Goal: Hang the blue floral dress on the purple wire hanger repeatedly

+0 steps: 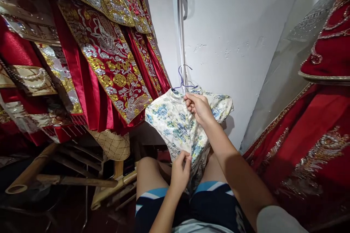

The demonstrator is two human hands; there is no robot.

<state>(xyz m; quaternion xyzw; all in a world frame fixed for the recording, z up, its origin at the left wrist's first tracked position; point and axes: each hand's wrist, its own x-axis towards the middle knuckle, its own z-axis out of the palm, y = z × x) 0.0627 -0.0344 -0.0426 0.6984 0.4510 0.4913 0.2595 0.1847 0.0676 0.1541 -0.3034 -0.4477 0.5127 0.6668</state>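
A white garment [175,122] with blue and green flowers hangs on a thin purple hanger [181,76] in front of my lap. My right hand [197,107] pinches the front edge of the garment just under its collar. Lower on the same front edge, my left hand [181,170] holds the cloth between thumb and fingers. The lower part of the garment drops between my thighs and is partly hidden by my left hand.
Red embroidered gowns [117,69] hang close on the left, above a bamboo chair [79,181]. More red beaded clothing [314,134] is on the right. A pale wall [226,29] with a vertical metal pole [180,25] stands in front.
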